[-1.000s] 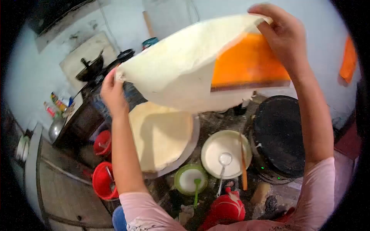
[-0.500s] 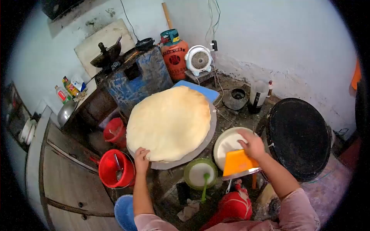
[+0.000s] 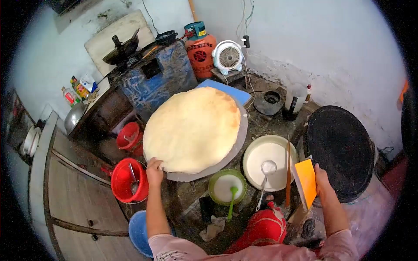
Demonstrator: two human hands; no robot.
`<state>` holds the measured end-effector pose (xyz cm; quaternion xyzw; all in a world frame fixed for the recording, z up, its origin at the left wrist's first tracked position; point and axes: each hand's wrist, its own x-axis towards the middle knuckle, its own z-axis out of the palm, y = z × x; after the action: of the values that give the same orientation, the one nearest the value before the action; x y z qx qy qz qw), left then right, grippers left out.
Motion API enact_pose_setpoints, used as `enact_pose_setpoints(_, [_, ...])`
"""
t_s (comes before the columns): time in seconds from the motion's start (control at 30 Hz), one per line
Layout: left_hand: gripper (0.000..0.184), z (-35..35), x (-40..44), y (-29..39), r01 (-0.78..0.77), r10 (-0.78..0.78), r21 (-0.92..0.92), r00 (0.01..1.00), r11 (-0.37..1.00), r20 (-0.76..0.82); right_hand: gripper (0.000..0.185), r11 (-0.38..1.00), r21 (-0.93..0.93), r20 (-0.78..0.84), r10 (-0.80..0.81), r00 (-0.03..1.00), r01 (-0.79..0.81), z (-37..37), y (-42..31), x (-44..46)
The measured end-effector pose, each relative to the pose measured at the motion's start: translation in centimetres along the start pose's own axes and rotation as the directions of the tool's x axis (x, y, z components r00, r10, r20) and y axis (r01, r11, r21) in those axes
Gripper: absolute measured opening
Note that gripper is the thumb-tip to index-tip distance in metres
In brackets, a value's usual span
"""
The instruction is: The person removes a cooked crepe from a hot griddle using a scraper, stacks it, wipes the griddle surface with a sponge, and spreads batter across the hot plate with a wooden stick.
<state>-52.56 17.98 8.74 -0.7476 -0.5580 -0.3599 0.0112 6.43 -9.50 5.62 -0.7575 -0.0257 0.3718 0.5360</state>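
Note:
A large round stack of thin, pale pancakes lies on a grey round board. My left hand is closed at the near-left edge of the stack, its fingers pinching the rim. On the right, my right hand grips an orange scraper with a pale straight edge, tilted near the black round griddle. Left of the scraper stands a basin of white batter, with a metal ladle in it and a wooden stick across its right rim.
A green bowl of white liquid holds a green spoon. Red buckets and a blue basin stand at left. Behind are a blue-sided stove, an orange gas cylinder and a small fan.
My right hand has swung the scraper from over the batter basin rightward to the griddle's near-left edge, uncovering the ladle. My left hand stays at the stack's rim.

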Motion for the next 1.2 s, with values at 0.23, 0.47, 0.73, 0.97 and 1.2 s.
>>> enact_pose_setpoints(0.23, [0.026, -1.5, -1.7, 2.6, -0.264, 0.259, 0.083, 0.964, 0.961, 0.063, 0.044, 0.999, 0.023, 0.093, 0.043, 0.995, -0.045, -1.0, 3.6, -0.4])
enact_pose_setpoints(0.47, [0.024, -0.5, 4.5, -3.6, -0.279, 0.218, 0.283, 0.948, 0.918, 0.23, 0.044, 1.0, 0.001, 0.093, -0.014, 0.996, 0.014, -1.9, 3.6, -2.0])
enact_pose_setpoints(0.73, [0.053, 0.7, 7.3, 6.3, -0.143, -0.301, 0.534, 0.693, 0.833, 0.655, 0.044, 0.992, 0.115, 0.106, 0.033, 0.994, -0.045, -3.3, 5.9, -1.7])
enact_pose_setpoints(0.97, [0.072, 4.0, 3.8, 12.4, 0.017, -0.317, 0.432, 0.706, 0.902, 0.633, 0.046, 0.991, 0.089, 0.088, 0.091, 0.992, -0.099, -2.8, 8.0, -1.1])
enact_pose_setpoints(1.2, [0.07, 5.3, 5.2, 10.8, -0.028, -0.261, 0.398, 0.713, 0.917, 0.651, 0.046, 0.987, 0.129, 0.183, 0.071, 0.981, -0.095, -2.8, 7.8, -2.6])
